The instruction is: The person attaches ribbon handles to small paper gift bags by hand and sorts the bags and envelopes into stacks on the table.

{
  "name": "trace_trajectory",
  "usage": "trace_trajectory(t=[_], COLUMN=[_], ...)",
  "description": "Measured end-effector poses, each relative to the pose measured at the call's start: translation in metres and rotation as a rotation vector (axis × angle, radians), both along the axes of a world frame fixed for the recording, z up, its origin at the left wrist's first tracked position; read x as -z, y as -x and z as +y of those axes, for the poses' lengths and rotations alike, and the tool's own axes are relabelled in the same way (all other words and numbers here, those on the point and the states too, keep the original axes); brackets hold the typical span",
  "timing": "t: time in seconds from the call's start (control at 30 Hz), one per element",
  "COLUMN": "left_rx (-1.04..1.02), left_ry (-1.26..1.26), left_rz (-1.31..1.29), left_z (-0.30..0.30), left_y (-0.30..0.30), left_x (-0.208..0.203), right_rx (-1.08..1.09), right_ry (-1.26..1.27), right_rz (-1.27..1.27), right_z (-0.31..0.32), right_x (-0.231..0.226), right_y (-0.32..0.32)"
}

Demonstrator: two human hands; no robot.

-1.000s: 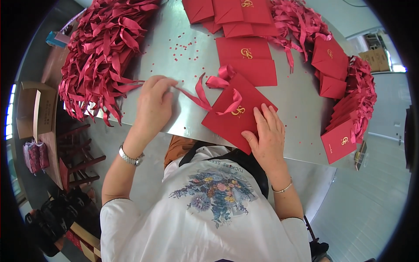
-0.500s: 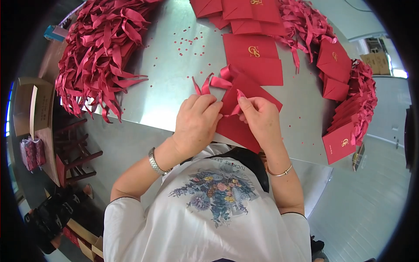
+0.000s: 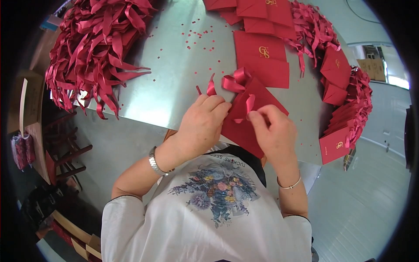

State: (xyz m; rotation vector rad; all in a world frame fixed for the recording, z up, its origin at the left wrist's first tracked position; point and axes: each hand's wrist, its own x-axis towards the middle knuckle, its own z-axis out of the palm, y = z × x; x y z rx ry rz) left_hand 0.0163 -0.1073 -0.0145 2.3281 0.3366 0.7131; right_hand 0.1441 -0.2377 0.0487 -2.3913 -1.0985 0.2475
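A flat red paper bag [image 3: 267, 97] lies tilted at the table's near edge, between my hands. My left hand [image 3: 203, 120] is closed over the bag's left edge, its fingertips hidden underneath. Ribbon ends [image 3: 211, 86] stick up behind its knuckles. My right hand [image 3: 276, 131] pinches with thumb and forefinger a thin red satin ribbon [image 3: 250, 103] above the bag's face; part of the ribbon stands up past the fingertips. At the bag's far corner curls a wider loop of ribbon [image 3: 235, 81].
Ribboned red bags [image 3: 98, 52] are heaped at the left. More red bags [image 3: 262, 54] lie beyond my hands, and a row [image 3: 336, 144] runs along the right. Small red paper dots [image 3: 200, 35] dot the metal table [image 3: 170, 94]. A wooden stool [image 3: 65, 155] stands lower left.
My right hand has drawn slightly down and away from my left, and the ribbon piece now stands up above its fingertips. My left hand keeps its hold. The whole view has shifted a little.
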Motion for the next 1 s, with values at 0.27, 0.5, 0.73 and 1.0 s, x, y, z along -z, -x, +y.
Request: trace_trajectory(t=[0.27,0.5,0.73,1.0], left_rx=[0.265,0.233,0.170,0.147], left_ry=[-0.036,-0.116,-0.135,-0.078], left_rz=[0.106,0.222,0.265,0.189], left_z=[0.023,0.022,0.017,0.017], left_y=[0.009,0.008,0.009,0.009], left_x=[-0.004,-0.008,-0.006,-0.005], right_rx=[-0.068,-0.102,0.018,0.148], right_ry=[-0.226,-0.199,-0.191,-0.171], right_rz=[-0.316,-0.349,0.032,0.819], right_z=[-0.032,-0.035,-0.025,-0.011], right_x=[0.066,0.065,0.032,0.023], right_y=[-0.003,-0.006,0.004,0.009])
